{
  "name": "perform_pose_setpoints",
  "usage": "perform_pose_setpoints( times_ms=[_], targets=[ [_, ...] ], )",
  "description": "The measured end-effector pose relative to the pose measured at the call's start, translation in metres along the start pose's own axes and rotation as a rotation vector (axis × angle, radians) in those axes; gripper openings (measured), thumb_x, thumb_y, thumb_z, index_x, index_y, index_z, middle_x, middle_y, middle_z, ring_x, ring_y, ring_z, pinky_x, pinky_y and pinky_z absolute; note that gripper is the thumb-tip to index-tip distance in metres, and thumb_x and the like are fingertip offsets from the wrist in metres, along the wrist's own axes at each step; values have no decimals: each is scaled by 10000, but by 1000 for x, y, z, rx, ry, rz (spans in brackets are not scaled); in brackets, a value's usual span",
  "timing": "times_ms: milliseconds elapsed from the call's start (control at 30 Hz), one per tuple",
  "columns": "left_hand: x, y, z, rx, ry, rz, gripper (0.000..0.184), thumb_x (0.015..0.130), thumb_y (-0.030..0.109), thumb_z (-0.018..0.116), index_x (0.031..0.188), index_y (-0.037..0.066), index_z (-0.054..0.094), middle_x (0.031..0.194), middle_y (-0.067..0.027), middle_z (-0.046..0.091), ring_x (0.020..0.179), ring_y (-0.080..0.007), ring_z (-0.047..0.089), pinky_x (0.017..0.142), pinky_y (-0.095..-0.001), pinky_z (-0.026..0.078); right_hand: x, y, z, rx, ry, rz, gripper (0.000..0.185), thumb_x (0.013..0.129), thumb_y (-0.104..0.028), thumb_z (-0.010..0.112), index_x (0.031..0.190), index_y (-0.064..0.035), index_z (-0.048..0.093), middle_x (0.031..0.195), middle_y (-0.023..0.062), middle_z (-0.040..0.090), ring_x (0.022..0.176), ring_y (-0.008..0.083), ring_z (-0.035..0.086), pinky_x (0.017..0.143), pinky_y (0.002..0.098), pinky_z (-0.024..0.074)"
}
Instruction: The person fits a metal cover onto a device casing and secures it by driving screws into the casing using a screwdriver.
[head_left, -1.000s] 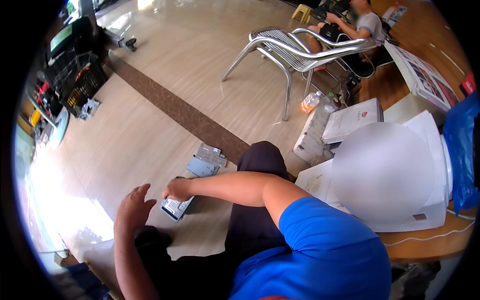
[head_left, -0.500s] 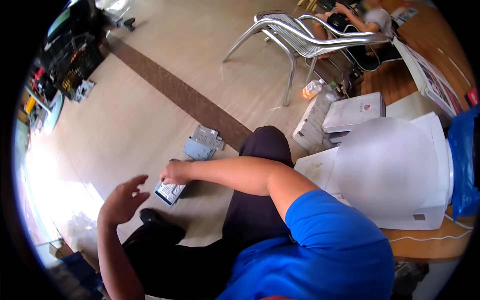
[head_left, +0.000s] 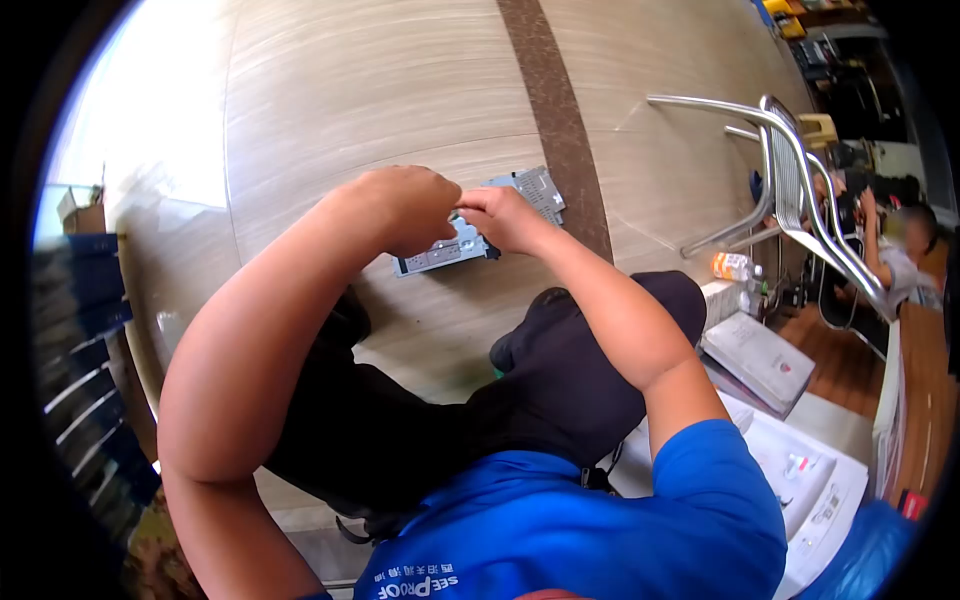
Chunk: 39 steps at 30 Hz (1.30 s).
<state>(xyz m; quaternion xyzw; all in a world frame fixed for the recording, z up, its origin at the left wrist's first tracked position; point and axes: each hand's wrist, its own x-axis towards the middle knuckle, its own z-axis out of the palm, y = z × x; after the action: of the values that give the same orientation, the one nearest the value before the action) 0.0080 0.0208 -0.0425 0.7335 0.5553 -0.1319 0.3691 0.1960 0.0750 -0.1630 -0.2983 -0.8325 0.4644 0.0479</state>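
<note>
On the floor in front of my legs lies a flat metal electronic unit (head_left: 432,260), like a disc drive, with its perforated silvery side showing. My left hand (head_left: 405,210) is over its upper left part, fingers curled downward and their tips mostly hidden. My right hand (head_left: 505,218) comes from the other side, thumb and fingers drawn together at the unit's upper right. The fingertips of both hands nearly meet, and whatever is between them is too small to make out. Just beyond my right hand lie thin grey metal plates (head_left: 543,192), partly covered by it.
A metal chair (head_left: 790,170) stands at the right, with a seated person behind it. Nearer are a juice bottle (head_left: 731,266), a white box (head_left: 758,360) and a white appliance (head_left: 800,470). Dark blue stacked items (head_left: 95,290) line the left edge.
My view has swung round to the right. My left hand has moved from open in the air beside the unit to over it, curled, meeting my right hand there.
</note>
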Motion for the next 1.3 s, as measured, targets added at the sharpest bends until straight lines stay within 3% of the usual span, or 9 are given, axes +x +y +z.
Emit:
perform_pose_setpoints(
  times_ms=[100,167,300,367,667,900,967,1033,1300],
  targets=[
    [-1,-2,2,-3,-16,7,304,915,282,627,1091,34,612,994,-168,683,1008,-351,629,856,-441,489,-2,3,5,-20,-42,80,176,912,-134,618,1054,-61,692,898,149,701,798,260,664,731,348,513],
    [0,-4,3,-5,-10,16,307,922,292,622,1089,35,614,993,-166,682,1007,-348,629,850,-439,490,-5,10,12,53,10,-26,148,932,-105,595,1045,-53,674,759,58,640,649,120,566,616,297,481],
    [-2,2,0,10,-12,-3,322,925,306,621,1097,34,612,1003,-163,680,1017,-337,628,853,-435,490,-6,8,15,107,0,19,129,934,-104,597,1020,-41,669,736,37,627,647,100,556,602,288,475],
    [-3,4,-1,32,-26,-12,326,926,311,620,1100,35,610,1011,-161,679,1024,-332,627,856,-433,490,-5,4,15,112,32,177,154,897,-145,661,1015,-50,689,797,136,685,665,211,614,641,312,496],
    [0,4,10,60,4,-14,330,923,328,620,1105,53,617,1049,-156,676,1055,-316,622,883,-425,491,-7,7,18,-36,57,-60,169,892,-89,624,1042,-32,679,895,185,695,806,320,682,702,374,532],
    [-4,5,9,71,72,10,233,875,261,649,1019,89,712,1045,-133,706,1007,-294,667,846,-396,534,-11,-6,16,10,24,-29,147,911,-131,628,1022,-48,679,859,146,702,777,237,689,696,330,530],
    [-3,3,12,65,69,-9,297,880,337,632,1069,108,640,1021,-139,691,1000,-328,651,842,-431,523,-11,-6,21,72,94,-60,101,885,-95,604,869,-8,651,749,168,661,680,220,658,614,352,502],
    [2,2,13,97,54,6,305,884,338,632,1088,111,640,1022,-136,693,1007,-327,651,845,-433,525,-11,-8,18,61,102,-50,115,888,-110,606,873,-2,643,751,170,663,684,215,661,618,347,504],
    [-1,8,6,101,34,13,371,895,360,643,1123,69,618,1080,-166,672,1060,-351,623,882,-441,507,-7,2,16,20,133,-96,112,900,-118,590,907,-13,629,769,177,646,716,309,640,658,378,491]
  ],
)
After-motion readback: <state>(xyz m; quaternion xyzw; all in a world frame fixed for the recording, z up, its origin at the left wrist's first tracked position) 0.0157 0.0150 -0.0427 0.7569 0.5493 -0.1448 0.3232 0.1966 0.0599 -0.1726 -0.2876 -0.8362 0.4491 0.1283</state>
